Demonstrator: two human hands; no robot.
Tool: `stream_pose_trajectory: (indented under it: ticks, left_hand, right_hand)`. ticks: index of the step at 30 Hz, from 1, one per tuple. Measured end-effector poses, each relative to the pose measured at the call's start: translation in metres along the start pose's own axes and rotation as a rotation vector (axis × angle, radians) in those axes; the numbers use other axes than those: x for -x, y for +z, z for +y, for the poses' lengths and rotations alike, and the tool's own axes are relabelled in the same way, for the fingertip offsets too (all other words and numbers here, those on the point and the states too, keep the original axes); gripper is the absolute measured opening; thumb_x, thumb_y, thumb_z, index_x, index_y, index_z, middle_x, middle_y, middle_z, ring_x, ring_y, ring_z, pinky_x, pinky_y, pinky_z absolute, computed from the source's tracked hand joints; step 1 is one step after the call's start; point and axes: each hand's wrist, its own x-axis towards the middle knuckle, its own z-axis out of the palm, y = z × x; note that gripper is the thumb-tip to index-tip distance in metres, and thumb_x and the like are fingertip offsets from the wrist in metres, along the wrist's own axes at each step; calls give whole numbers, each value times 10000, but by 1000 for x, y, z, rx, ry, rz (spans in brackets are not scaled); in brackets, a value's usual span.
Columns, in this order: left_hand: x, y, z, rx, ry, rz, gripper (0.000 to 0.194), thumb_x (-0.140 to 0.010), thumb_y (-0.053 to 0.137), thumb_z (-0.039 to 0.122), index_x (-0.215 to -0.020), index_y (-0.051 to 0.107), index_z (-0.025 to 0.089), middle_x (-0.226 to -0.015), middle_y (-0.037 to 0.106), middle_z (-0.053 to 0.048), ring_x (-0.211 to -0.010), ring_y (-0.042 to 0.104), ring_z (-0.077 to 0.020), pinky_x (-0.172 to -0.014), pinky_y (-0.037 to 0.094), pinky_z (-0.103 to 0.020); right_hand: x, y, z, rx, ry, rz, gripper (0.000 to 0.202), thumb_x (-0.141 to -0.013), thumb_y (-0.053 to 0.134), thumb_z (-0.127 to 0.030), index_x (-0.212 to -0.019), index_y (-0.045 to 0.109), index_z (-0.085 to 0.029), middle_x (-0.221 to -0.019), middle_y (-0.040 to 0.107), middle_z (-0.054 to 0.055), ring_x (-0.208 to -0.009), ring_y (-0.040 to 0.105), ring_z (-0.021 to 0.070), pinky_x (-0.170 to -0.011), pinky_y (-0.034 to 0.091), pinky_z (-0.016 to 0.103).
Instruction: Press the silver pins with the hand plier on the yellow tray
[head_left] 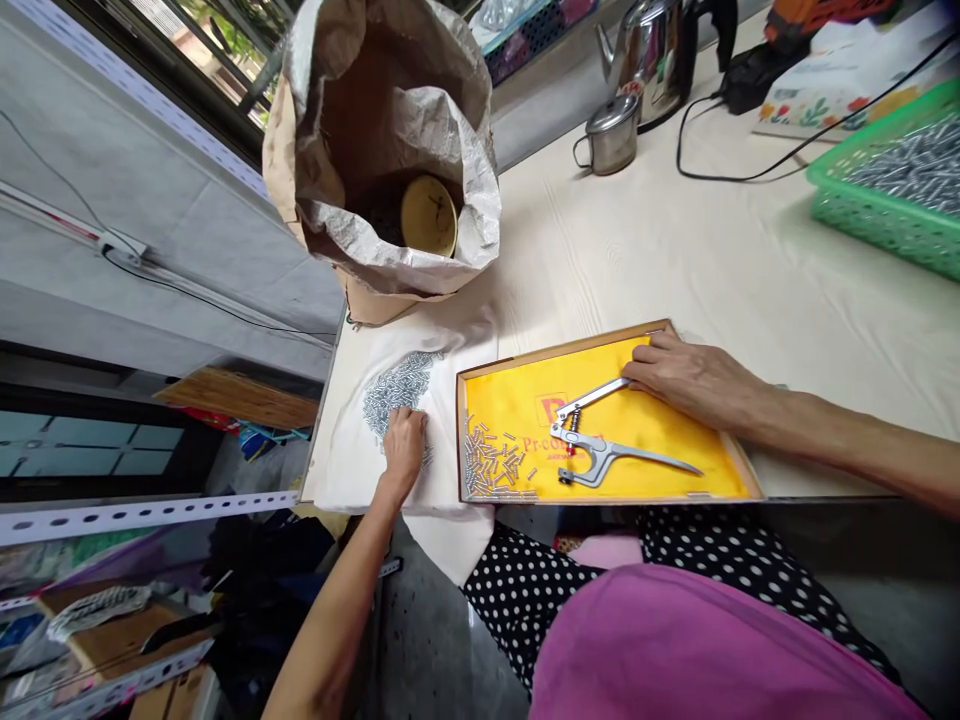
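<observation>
This looks like a small workshop, perhaps a work corner in a home. Bulk metal parts point to it: a green perforated plastic basket full of silvery pins, a heap of small grey metal pieces and a silver plier-like hand tool on the pale wood-grain worktop. A shiny steel kettle, a lidded metal mug and a flower-printed tissue box add a domestic note.
</observation>
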Motion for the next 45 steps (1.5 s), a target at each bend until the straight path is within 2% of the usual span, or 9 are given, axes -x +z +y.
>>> stream_pose_trajectory:
  ticks: [5,9,12,15,20,34,37,41,45]
  left_hand:
    - [-12,-7,-6,-7,67,-88,297,-939,400,149,-944,697,154,-998,649,-137,-1032,564,-272,-782,440,-340]
    - [-11,-24,9,208,29,-2,210,-890,481,197,-886,686,153,-972,678,-131,-985,606,-265,-825,456,-353]
    - [5,-42,52,659,-68,10,220,-855,563,339,-872,696,165,-892,708,-81,-785,628,-204,-745,484,-319]
    - [29,-56,112,1092,-108,-215,300,-763,653,440,-861,718,165,-796,702,-44,-592,563,-141,-544,436,-254]
    - [52,-53,172,1292,-163,-436,379,-672,724,501,-776,712,137,-567,579,21,-460,410,-78,-445,307,-212]
    - [54,-35,174,1163,-191,-491,449,-663,703,591,-690,654,146,-502,526,35,-445,399,-78,-439,272,-203]
    - [54,-35,174,1135,-167,-502,452,-668,691,599,-661,640,150,-506,526,30,-451,404,-80,-444,276,-205]
    - [52,-35,174,1087,-135,-511,441,-681,667,594,-631,625,158,-504,521,28,-447,400,-82,-444,275,-211]
    - [48,-36,172,1032,-116,-545,419,-691,645,574,-674,649,156,-499,535,25,-433,415,-91,-446,288,-218]
  right_hand:
    - [0,-1,-3,-9,23,8,233,-963,413,-188,-844,612,-207,-826,593,77,-877,477,234,-707,340,339]
    - [-3,-8,-6,11,35,-29,232,-960,416,-207,-847,618,-204,-842,597,88,-876,466,236,-682,332,344]
    - [-4,-15,-9,40,47,-66,243,-963,396,-198,-867,619,-206,-859,603,91,-878,456,233,-660,328,339]
    - [-6,-22,-11,73,50,-106,248,-971,381,-188,-896,616,-199,-872,602,95,-880,446,232,-646,322,333]
    - [-8,-28,-14,81,68,-144,232,-961,392,-170,-901,615,-195,-878,600,95,-893,440,238,-609,290,324]
    - [-31,-25,-16,71,55,-178,267,-976,392,-145,-910,650,-166,-935,642,112,-948,486,251,-646,330,337]
    - [-25,-28,-22,27,54,-181,212,-968,492,-288,-991,650,-149,-976,643,120,-959,511,260,-705,382,341]
    - [-7,-31,-31,-2,-25,-146,704,-827,613,-656,-1264,554,-107,-1190,614,173,-1084,519,320,-906,420,448]
    - [4,-32,-36,17,-39,-182,922,-733,663,-726,-1389,456,-111,-1390,513,209,-1256,448,384,-1050,330,568]
